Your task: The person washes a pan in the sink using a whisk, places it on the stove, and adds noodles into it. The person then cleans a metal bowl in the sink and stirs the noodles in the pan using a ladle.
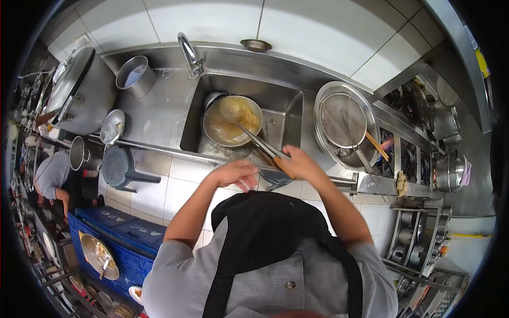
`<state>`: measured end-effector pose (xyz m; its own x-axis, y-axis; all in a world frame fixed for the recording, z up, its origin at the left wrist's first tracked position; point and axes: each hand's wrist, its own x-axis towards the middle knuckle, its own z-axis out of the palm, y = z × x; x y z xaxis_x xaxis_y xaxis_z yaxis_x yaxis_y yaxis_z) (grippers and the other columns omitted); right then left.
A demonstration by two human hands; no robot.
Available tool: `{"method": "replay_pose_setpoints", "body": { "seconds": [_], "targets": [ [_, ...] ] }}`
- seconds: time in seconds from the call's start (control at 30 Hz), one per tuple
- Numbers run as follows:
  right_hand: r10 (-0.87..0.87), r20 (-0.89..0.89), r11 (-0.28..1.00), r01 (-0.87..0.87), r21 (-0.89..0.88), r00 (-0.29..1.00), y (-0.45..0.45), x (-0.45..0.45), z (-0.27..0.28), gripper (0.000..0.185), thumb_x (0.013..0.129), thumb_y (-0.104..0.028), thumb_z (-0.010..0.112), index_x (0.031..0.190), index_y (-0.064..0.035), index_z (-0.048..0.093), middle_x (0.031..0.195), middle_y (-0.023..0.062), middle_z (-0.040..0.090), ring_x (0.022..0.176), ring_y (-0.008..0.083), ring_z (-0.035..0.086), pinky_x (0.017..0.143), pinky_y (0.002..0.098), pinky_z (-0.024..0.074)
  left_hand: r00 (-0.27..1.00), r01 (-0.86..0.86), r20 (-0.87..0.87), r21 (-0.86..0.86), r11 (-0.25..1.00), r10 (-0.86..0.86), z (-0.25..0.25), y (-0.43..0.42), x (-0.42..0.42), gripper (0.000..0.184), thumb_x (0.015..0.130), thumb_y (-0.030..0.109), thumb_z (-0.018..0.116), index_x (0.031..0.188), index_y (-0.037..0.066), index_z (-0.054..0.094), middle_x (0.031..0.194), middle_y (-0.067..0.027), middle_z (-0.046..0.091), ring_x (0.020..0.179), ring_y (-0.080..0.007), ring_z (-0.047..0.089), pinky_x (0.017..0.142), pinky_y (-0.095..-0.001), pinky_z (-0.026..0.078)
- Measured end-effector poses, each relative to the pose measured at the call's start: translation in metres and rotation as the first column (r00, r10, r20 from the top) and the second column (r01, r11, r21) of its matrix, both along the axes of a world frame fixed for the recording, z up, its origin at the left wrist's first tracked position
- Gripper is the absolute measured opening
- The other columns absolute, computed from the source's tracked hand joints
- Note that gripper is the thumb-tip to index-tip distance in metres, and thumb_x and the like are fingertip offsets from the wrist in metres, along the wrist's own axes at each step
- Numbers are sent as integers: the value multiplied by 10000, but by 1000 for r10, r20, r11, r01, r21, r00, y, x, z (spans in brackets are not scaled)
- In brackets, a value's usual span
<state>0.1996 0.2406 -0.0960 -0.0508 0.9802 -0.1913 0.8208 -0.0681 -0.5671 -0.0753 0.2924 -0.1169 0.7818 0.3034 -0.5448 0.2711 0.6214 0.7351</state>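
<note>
A kitchen worker's right hand (pixel 302 164) grips the upper end of a long metal utensil (pixel 250 134) at the front edge of a stainless-steel sink (pixel 281 124), a wooden handle (pixel 283 167) just beneath the fingers. The left hand (pixel 235 175), holding nothing visible, hangs with loosely curled fingers by the same edge. The utensil's far end dips into a round metal pan (pixel 233 144) of cloudy yellowish liquid and pale food, which sits in the left part of the sink.

A chrome gooseneck faucet (pixel 188 55) stands behind the sink. To its left are an open steel pot (pixel 143 82), a large lidded stockpot (pixel 91 100) and a small metal bowl (pixel 112 127). To its right, an oval steel basin (pixel 320 108) bears a round mesh strainer (pixel 343 119), with wooden chopsticks (pixel 377 147) at its rim; farther right is a gas stove (pixel 405 164).

On the floor side, left of the sink, a gray plastic stool (pixel 118 164) stands near blue containers (pixel 119 233). Their lids carry short lettering that appears to begin with "A", the rest too blurred to read. Beyond the stool, a person in a gray shirt (pixel 53 175) bends low.
</note>
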Motion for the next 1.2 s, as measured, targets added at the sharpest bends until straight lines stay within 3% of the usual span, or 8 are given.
{"method": "replay_pose_setpoints", "body": {
  "seconds": [0.2,0.37,0.43,0.57,0.7,0.9,1.1,1.2],
  "targets": [
    [-443,-399,872,281,-402,803,-163,71,-7,245,890,-194,653,1073,-31,658,882,104,707,735,163,646,695,329,526,913,379,-138,-55,924,-383,12,16,-30,331,969,308,583,1120,14,601,890,-133,698,847,-241,696,705,-381,587],
    [-433,234,554,461,-693,871,-271,101,-69,306,861,-171,558,1041,52,664,852,195,706,777,279,717,624,380,573,735,662,-328,155,734,-594,-106,11,22,265,946,314,587,982,62,661,799,-41,639,768,-139,644,594,-313,552],
    [-507,244,486,508,-711,827,-298,110,-87,360,867,-159,531,1104,87,642,1007,242,698,786,325,710,594,383,581,724,690,-341,355,631,-600,-45,-6,61,294,927,282,626,1064,26,672,893,-65,681,858,-146,646,727,-324,547],
    [-977,-86,189,593,-783,197,-346,144,-143,457,883,-203,570,1230,94,566,1275,247,543,831,363,682,560,416,633,577,814,-472,399,421,-667,43,-37,119,338,901,226,662,1152,-1,659,1055,-91,693,961,-161,639,851,-319,513],
    [-972,-232,198,676,-710,41,-348,207,-156,472,862,-144,576,1272,88,536,1310,233,499,1011,366,601,629,465,640,564,823,-521,295,485,-641,34,-56,149,286,906,206,640,1109,5,663,1015,-86,693,921,-164,648,805,-318,525],
    [-958,-269,241,775,-584,95,-337,340,-178,415,832,-138,577,1176,94,564,1090,265,619,925,403,665,641,467,625,761,311,-600,4,950,-247,32,-137,187,216,914,174,607,1043,13,670,955,-80,692,860,-168,662,736,-318,542],
    [-966,-62,258,931,-258,251,-331,429,-214,585,832,-189,570,1349,31,406,1192,302,613,1108,420,616,945,471,498,397,834,-901,273,480,-177,-84,-188,97,291,894,287,625,915,2,681,857,-150,714,845,-218,676,718,-367,518],
    [-934,-99,357,881,-311,344,-328,448,-222,640,816,-160,559,1393,25,353,1288,304,563,1158,413,593,975,461,485,430,767,-888,265,584,-162,-65,-225,84,297,915,297,590,938,17,688,912,-174,720,872,-310,683,767,-404,518]
  ]
}}
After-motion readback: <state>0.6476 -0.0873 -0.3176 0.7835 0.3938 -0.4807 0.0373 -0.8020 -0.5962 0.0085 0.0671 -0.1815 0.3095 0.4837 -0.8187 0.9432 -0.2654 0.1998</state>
